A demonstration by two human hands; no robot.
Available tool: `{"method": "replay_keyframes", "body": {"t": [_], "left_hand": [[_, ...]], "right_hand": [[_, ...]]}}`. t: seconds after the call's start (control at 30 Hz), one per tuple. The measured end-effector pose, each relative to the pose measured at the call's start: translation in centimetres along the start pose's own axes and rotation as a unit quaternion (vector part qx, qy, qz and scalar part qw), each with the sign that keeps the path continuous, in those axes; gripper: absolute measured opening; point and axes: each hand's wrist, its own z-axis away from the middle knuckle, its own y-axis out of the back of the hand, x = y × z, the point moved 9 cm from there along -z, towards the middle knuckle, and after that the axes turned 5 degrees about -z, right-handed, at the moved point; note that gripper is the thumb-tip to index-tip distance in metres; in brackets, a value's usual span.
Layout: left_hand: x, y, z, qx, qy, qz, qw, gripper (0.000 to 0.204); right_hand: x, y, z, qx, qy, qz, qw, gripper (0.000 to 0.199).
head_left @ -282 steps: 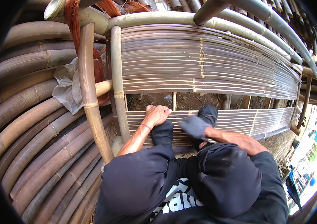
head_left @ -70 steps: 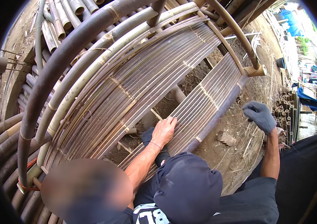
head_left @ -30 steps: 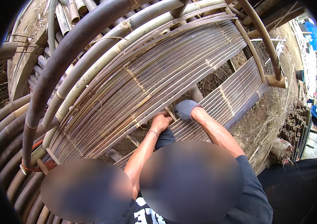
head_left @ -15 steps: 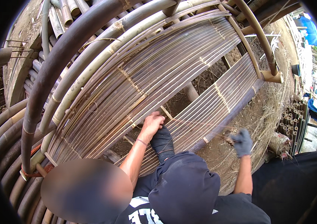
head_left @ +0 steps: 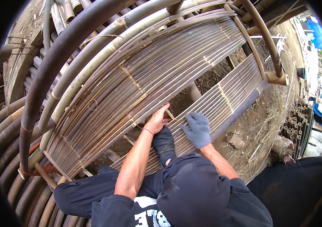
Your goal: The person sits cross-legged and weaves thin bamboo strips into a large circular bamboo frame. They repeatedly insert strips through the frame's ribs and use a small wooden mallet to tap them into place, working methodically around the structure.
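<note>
With the clock centred between our bare left hand (head_left: 159,121) and grey-gloved right hand (head_left: 197,130), our dark-trousered knee (head_left: 193,185) is nearest, at six. At seven our dark-covered foot (head_left: 163,143) appears to press on the narrow bamboo-slat panel (head_left: 221,98), probably to keep it steady; that panel runs from eight to two. Our left fingers curl beside a short bamboo crosspiece (head_left: 170,114); we cannot tell whether they grip it. Our right fingers bend loosely above the slats, thumb apart; whether they pinch anything is hidden. Across a gap, at eleven, lies the wide bamboo-slat panel (head_left: 146,79), likely borne by crosspieces. Farther out, a thick dark bamboo pole (head_left: 38,81) curves at ten, and a bundle of cut bamboo (head_left: 295,121) sits at three.
</note>
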Motion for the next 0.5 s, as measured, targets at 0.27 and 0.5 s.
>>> {"method": "replay_keyframes", "body": {"t": [0.27,0.5], "left_hand": [[1.4,1.2,0.6,0.130,-0.014,-0.252,0.959,0.076],[1.6,0.7,2.3,0.119,-0.130,-0.432,0.884,0.040]], "right_hand": [[2.1,-5.9,-1.0,-0.214,-0.140,0.069,0.964,0.022],[2.7,-5.9,2.1,-0.415,-0.204,-0.232,0.856,0.043]]}}
